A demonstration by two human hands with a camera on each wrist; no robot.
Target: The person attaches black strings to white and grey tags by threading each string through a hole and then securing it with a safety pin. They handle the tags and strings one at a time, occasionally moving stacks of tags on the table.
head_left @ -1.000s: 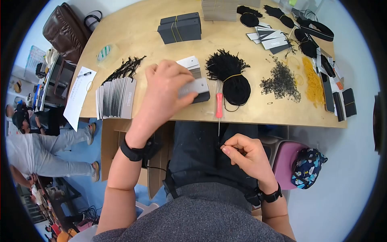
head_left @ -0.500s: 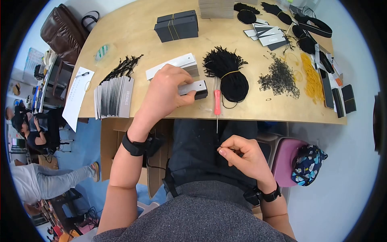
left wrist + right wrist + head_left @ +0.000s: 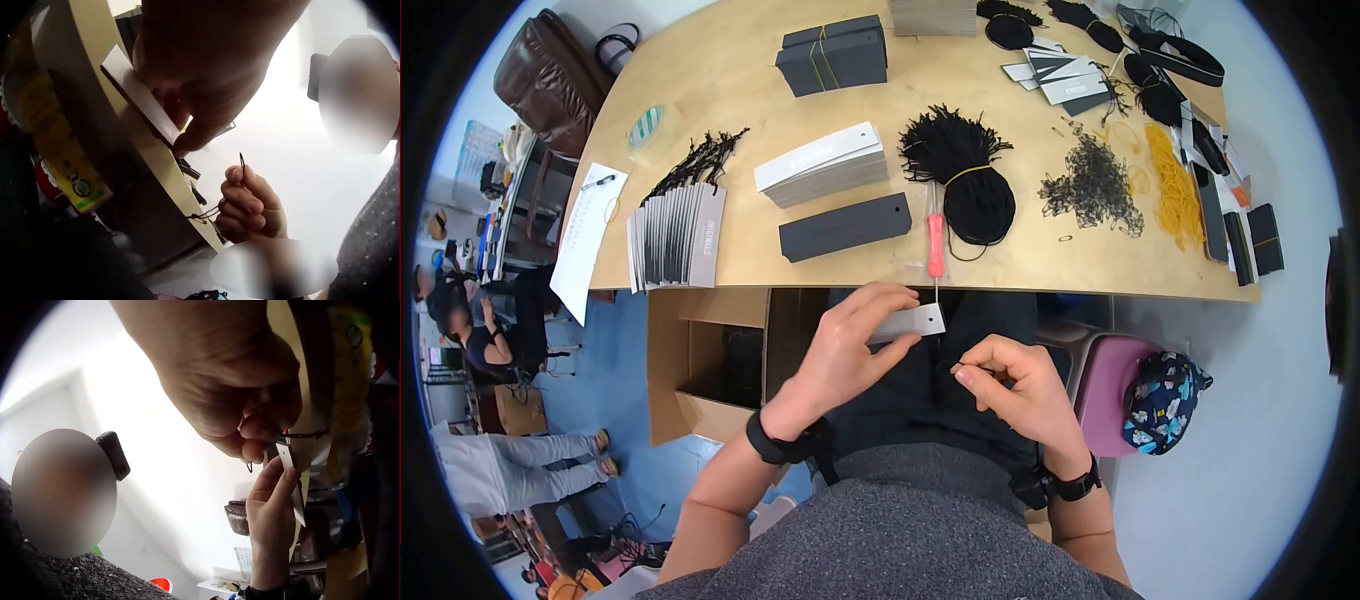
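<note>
My left hand (image 3: 850, 345) pinches a pale hang tag (image 3: 927, 319) with a small hole at its free end, over my lap just off the table edge. To its right, my right hand (image 3: 1015, 385) pinches a thin black cord between thumb and forefinger. In the left wrist view a small loop of the cord (image 3: 242, 161) stands up from those fingertips, and its knotted end hangs out by the other fingers. On the table lie a dark tag stack (image 3: 845, 228), a pale tag stack (image 3: 825, 165) and a banded bundle of black cords (image 3: 980, 205).
A red-handled tool (image 3: 936, 245) lies with its thin shaft past the table edge. Tags with cords (image 3: 675, 240) are fanned at left. Small dark pins (image 3: 1090, 185) and yellow bands (image 3: 1170, 190) lie at right. An open carton (image 3: 720, 350) stands below.
My left hand has left the dark stack and come down toward my lap with a pale tag, near the right hand. The right hand has hardly moved.
</note>
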